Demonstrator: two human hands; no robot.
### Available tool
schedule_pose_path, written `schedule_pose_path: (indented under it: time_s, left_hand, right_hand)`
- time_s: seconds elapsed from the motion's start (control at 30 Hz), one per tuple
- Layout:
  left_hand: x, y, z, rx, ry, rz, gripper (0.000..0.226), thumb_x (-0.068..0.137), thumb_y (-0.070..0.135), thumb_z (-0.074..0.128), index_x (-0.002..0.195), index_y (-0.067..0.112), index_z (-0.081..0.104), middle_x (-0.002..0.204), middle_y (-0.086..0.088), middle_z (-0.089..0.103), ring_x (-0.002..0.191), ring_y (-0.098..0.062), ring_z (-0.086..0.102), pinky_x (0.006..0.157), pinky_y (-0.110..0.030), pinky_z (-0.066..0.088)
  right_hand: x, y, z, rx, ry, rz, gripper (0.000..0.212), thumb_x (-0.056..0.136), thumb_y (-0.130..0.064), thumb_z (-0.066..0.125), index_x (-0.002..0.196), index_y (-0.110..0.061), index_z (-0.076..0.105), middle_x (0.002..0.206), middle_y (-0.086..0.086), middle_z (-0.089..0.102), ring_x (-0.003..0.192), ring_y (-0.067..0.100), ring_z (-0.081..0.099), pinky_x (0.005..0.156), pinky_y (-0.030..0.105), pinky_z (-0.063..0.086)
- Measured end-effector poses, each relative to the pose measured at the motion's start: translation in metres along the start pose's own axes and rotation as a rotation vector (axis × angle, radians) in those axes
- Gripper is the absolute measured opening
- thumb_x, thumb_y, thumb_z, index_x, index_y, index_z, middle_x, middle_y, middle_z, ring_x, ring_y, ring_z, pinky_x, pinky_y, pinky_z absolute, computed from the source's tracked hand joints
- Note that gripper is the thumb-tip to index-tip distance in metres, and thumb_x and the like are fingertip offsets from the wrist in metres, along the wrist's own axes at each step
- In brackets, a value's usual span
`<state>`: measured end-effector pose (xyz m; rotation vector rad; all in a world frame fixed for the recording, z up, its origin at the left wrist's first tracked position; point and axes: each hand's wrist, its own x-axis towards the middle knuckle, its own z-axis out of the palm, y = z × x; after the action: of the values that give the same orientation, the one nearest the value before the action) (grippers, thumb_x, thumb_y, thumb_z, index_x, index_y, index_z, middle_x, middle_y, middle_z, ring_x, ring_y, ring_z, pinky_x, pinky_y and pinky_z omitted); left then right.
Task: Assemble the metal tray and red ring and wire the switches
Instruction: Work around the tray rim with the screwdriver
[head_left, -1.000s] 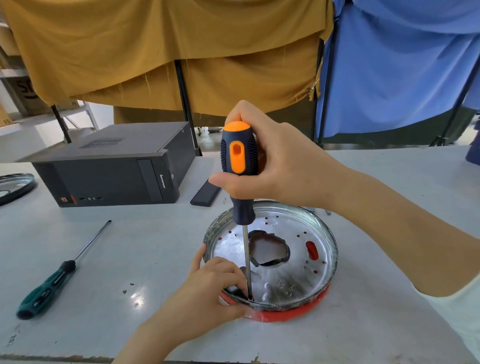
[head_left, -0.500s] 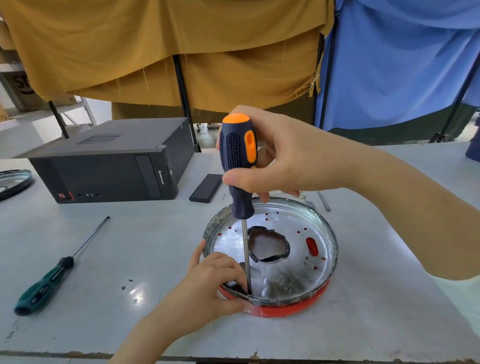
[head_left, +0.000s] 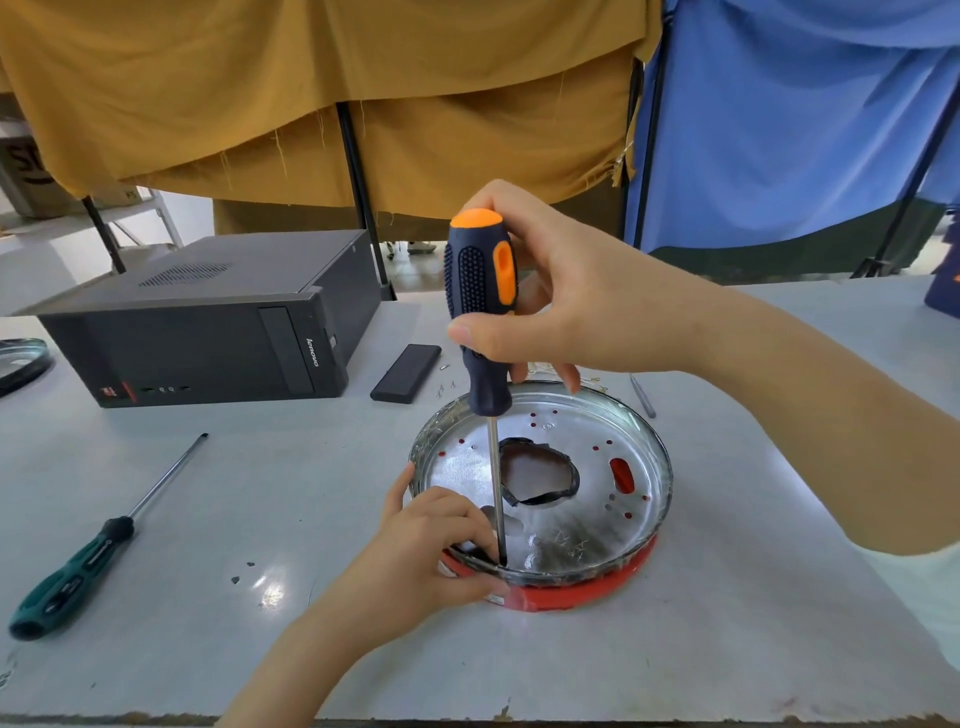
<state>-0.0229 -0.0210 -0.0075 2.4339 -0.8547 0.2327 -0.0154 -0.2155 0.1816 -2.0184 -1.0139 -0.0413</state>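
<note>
Metal tray (head_left: 644, 441) seated on red ring (head_left: 582, 592), grey table (head_left: 260, 493); rim pinched by left hand (head_left: 426, 545); screwdriver (head_left: 483, 306) gripped by right hand (head_left: 566, 291); curtains at 12 o'clock.

Computer case (head_left: 208, 332) behind, green screwdriver (head_left: 93, 551) left

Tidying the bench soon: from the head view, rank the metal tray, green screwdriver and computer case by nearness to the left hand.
1. metal tray: the left hand grips its near-left rim.
2. green screwdriver: on the table, to the left.
3. computer case: far left, at the back.
</note>
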Motion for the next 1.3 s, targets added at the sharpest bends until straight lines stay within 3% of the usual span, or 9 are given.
schedule_pose_path:
  time_s: [0.2,0.43,0.57,0.7,0.83,0.97,1.17,1.3]
  left_hand:
    - [0.005,-0.002,0.002,0.018,0.02,0.02,0.017,0.074,0.045,0.078,0.083,0.033,0.069,0.084,0.027,0.052,0.099,0.008,0.049,0.119,-0.042,-0.003]
    - [0.004,-0.002,0.003,0.05,0.031,0.055,0.021,0.072,0.048,0.078,0.085,0.034,0.07,0.087,0.028,0.053,0.098,0.009,0.049,0.119,-0.048,0.005]
    - [0.003,-0.003,0.005,0.042,0.039,0.051,0.018,0.073,0.046,0.078,0.083,0.032,0.069,0.086,0.03,0.052,0.098,0.008,0.049,0.119,-0.05,0.006]
    - [0.003,-0.004,0.004,0.025,0.03,0.043,0.029,0.072,0.059,0.069,0.086,0.034,0.07,0.088,0.029,0.053,0.101,0.008,0.049,0.12,-0.042,-0.001]
    - [0.005,-0.006,-0.003,-0.022,-0.036,0.022,0.043,0.068,0.071,0.06,0.092,0.037,0.071,0.093,0.031,0.054,0.106,0.01,0.048,0.118,-0.031,-0.009]
    - [0.005,-0.006,-0.002,-0.003,-0.023,0.023,0.033,0.073,0.064,0.062,0.089,0.036,0.071,0.09,0.033,0.052,0.102,0.012,0.048,0.119,-0.034,-0.006]
    - [0.003,-0.006,0.001,-0.01,-0.003,0.023,0.021,0.076,0.052,0.072,0.086,0.034,0.07,0.089,0.032,0.053,0.102,0.01,0.049,0.12,-0.042,-0.002]
    - [0.003,-0.006,0.001,-0.007,-0.003,0.02,0.024,0.075,0.055,0.067,0.087,0.035,0.07,0.09,0.031,0.054,0.103,0.01,0.049,0.12,-0.041,-0.004]
  right_hand:
    - [0.003,0.005,-0.003,-0.056,-0.002,0.026,0.027,0.09,-0.023,0.062,0.101,-0.031,0.039,0.088,0.002,0.06,0.064,0.017,0.069,0.04,0.021,0.047]
    - [0.005,0.012,-0.006,0.015,0.011,0.044,0.037,0.088,-0.011,0.057,0.121,-0.013,0.039,0.086,0.004,0.055,0.062,0.019,0.065,0.043,0.021,0.045]
    - [0.006,0.017,-0.004,0.02,0.035,0.012,0.046,0.086,-0.01,0.054,0.127,-0.017,0.034,0.091,0.007,0.051,0.065,0.029,0.062,0.044,0.018,0.043]
    - [0.006,0.018,-0.003,0.029,0.037,-0.025,0.052,0.083,-0.006,0.053,0.129,-0.017,0.032,0.09,0.0,0.045,0.061,0.016,0.056,0.043,0.015,0.043]
    - [0.008,0.018,-0.003,0.063,0.023,-0.029,0.046,0.084,-0.002,0.052,0.125,-0.013,0.035,0.088,-0.001,0.046,0.06,0.007,0.055,0.042,0.014,0.043]
    - [0.008,0.017,-0.003,0.081,0.0,-0.018,0.038,0.089,-0.004,0.056,0.12,-0.01,0.035,0.087,0.006,0.049,0.057,0.011,0.059,0.042,0.014,0.042]
    - [0.011,0.019,0.0,0.1,0.024,0.007,0.027,0.09,-0.017,0.065,0.099,-0.023,0.04,0.077,-0.006,0.049,0.057,0.003,0.055,0.054,0.017,0.048]
    - [0.012,0.022,0.002,0.098,0.076,0.057,0.028,0.087,-0.025,0.068,0.101,-0.021,0.045,0.079,-0.004,0.055,0.062,0.009,0.061,0.056,0.021,0.05]
